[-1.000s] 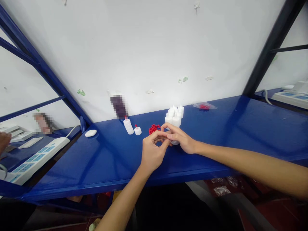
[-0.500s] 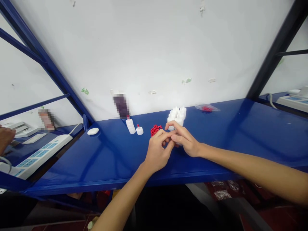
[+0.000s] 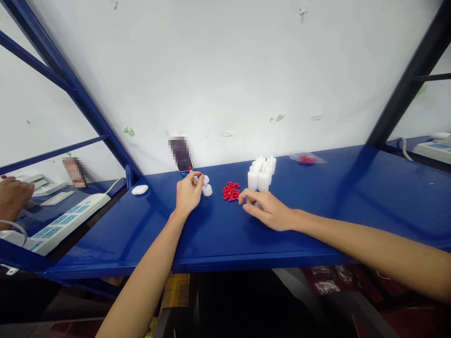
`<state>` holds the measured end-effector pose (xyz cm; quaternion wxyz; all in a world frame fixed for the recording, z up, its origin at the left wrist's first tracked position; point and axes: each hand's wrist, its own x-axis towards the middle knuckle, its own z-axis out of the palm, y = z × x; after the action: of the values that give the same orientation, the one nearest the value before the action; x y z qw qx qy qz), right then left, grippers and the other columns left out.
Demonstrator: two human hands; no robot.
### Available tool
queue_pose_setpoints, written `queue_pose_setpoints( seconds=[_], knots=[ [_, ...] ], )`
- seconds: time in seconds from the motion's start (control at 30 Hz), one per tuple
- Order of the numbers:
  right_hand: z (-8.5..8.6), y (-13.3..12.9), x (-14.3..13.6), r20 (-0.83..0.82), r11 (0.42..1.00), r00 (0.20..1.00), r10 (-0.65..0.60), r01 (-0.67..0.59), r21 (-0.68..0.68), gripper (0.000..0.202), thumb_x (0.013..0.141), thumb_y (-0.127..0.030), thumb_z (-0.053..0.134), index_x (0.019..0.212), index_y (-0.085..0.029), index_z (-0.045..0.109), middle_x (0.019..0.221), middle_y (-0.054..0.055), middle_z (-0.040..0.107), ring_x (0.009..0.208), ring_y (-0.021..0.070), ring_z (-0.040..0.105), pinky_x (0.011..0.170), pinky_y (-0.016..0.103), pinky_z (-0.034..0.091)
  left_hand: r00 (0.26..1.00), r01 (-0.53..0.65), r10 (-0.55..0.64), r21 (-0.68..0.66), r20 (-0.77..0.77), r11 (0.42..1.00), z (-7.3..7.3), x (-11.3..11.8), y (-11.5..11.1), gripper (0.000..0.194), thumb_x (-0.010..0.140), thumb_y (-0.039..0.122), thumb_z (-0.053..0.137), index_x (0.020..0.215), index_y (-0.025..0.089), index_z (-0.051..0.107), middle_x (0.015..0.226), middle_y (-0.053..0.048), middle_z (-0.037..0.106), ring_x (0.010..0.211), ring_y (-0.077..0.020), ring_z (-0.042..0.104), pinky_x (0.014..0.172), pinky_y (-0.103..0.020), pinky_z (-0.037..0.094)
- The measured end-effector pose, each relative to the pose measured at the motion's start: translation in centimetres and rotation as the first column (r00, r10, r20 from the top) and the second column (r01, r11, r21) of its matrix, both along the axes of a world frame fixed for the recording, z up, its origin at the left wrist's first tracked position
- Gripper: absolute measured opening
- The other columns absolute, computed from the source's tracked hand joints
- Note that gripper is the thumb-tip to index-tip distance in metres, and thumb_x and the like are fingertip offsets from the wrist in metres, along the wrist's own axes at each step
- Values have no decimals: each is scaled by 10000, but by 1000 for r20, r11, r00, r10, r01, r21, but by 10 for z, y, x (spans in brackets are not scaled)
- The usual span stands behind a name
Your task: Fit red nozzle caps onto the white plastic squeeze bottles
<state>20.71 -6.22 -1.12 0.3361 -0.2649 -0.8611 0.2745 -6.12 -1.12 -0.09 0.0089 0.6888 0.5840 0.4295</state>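
Note:
My left hand (image 3: pixel 189 192) is at the left group of small white bottles, its thumb and fingers closed on a white bottle (image 3: pixel 206 179) with a red cap. That bottle is tilted, and my fingers partly cover it. Just below it, another white bottle (image 3: pixel 207 190) stands on the blue table (image 3: pixel 218 234). Other capped bottles are mostly hidden behind my left hand. My right hand (image 3: pixel 268 209) hovers beside a pile of small red caps (image 3: pixel 231 192), fingers loosely bent and thumb apart, with nothing clearly held. Behind it stands a cluster of white bottles (image 3: pixel 259 178).
A phone (image 3: pixel 181 155) leans on the wall at the back. A white oval object (image 3: pixel 140 189) lies at the left, and a clear bag of red caps (image 3: pixel 307 159) at the back right. Beyond the blue frame are a power strip (image 3: pixel 66 223) and another person's hand (image 3: pixel 14 197).
My hands were together in the middle and have parted. My left hand has moved left with a capped bottle to the left group. My right hand has stayed near the caps.

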Motion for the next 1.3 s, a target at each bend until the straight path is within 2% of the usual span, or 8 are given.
queue_pose_setpoints(
  seconds=[0.13, 0.27, 0.37, 0.5, 0.63, 0.8, 1.07, 1.3],
  knots=[
    [2, -1, 4, -48, 994, 998, -51, 55, 90, 160, 943, -332, 444, 993, -220, 547, 712, -10, 565, 600, 146, 496, 604, 286, 391, 994, -43, 33, -84, -109, 996, -2, 3, 0, 257, 890, 396, 510, 947, 205, 673, 595, 18, 595, 569, -156, 553, 598, -255, 365],
    [11, 11, 17, -287, 928, 941, -181, 260, 268, 216, 877, -295, 428, 1058, -235, 531, 861, 51, 581, 791, 225, 541, 759, 383, 425, 990, -51, 36, -111, -135, 992, -5, 1, 2, 248, 898, 391, 508, 977, 217, 665, 603, 14, 619, 582, -171, 579, 597, -262, 369],
    [18, 33, 28, -474, 882, 826, -306, 433, 184, 269, 740, -178, 451, 999, -243, 482, 902, 50, 535, 846, 228, 512, 790, 390, 411, 987, -61, 42, -123, -155, 991, -7, 0, 2, 263, 899, 396, 514, 1016, 221, 672, 633, -1, 649, 614, -189, 607, 618, -272, 384],
    [20, 65, 40, -579, 876, 719, -384, 481, 16, 302, 647, -105, 415, 910, -253, 396, 883, 28, 458, 853, 209, 488, 789, 378, 405, 979, -92, 71, -105, -193, 990, -8, 1, -2, 299, 910, 415, 507, 1097, 239, 660, 684, -16, 677, 655, -208, 634, 650, -282, 396],
    [17, 74, 40, -543, 914, 767, -342, 406, -2, 322, 655, -95, 421, 930, -258, 380, 917, 23, 451, 903, 207, 477, 818, 382, 406, 972, -88, 76, -47, -224, 995, -7, 3, -6, 332, 918, 391, 509, 1215, 267, 592, 688, 3, 675, 655, -205, 638, 646, -275, 392],
    [13, 65, 30, -506, 960, 829, -238, 281, 10, 325, 698, -75, 437, 968, -250, 390, 947, 16, 473, 914, 192, 485, 854, 382, 401, 978, -45, 42, -7, -203, 999, -8, 2, -6, 268, 915, 327, 505, 1132, 241, 636, 691, 0, 654, 637, -180, 618, 650, -262, 402],
    [6, 67, 29, -443, 944, 855, -268, 325, 55, 315, 734, -77, 452, 993, -252, 415, 976, 16, 515, 910, 195, 501, 829, 372, 402, 996, 11, -7, 42, -93, 999, -10, 2, -1, 243, 888, 296, 535, 1032, 172, 686, 644, 6, 603, 568, -141, 555, 625, -247, 399],
    [5, 66, 29, -356, 948, 895, -269, 310, 64, 321, 730, -77, 463, 1007, -238, 441, 980, 27, 544, 917, 202, 527, 823, 370, 412, 990, -19, 24, 41, -141, 999, -9, 4, -4, 246, 900, 281, 533, 1068, 194, 691, 643, 6, 620, 582, -149, 574, 639, -254, 399]
  ],
)
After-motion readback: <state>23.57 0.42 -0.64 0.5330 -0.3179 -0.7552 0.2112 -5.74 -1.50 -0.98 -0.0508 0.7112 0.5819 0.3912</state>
